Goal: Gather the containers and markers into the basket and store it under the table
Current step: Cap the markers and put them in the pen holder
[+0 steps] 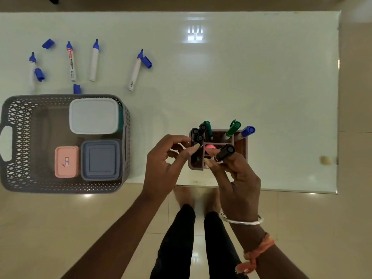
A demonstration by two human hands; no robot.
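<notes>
- Sitting at the near left of the glass tabletop (261,77), overhanging its front edge: a grey lattice basket (18,121), holding a white-lidded container (93,115) at the back, a small pink container (66,161) and a grey-blue container (101,159) side by side at the front.
- Lying loose on the tabletop beyond the basket: four uncapped blue whiteboard markers (71,61), with blue caps (48,43) scattered among them, one cap touching the basket's far rim.
- Standing near the tabletop's front edge, right of the basket: a brown divided pen holder (242,146), carrying black markers (198,133) in its left compartment, green markers (233,128) and a blue-capped marker (248,131) leaning out at the back, something pink (210,147) showing in the middle.
- Pressing against the holder's left side, fingertips curled on the black markers: the left hand (165,166).
- Gripping a black marker (225,152) between thumb and fingers, just over the holder's front right compartment: the right hand (237,178), wearing a silver bangle (241,221) and an orange thread (257,252) at the wrist.
- Showing below the tabletop: dark trouser legs (181,248) and bare feet on a tiled floor (60,228).
</notes>
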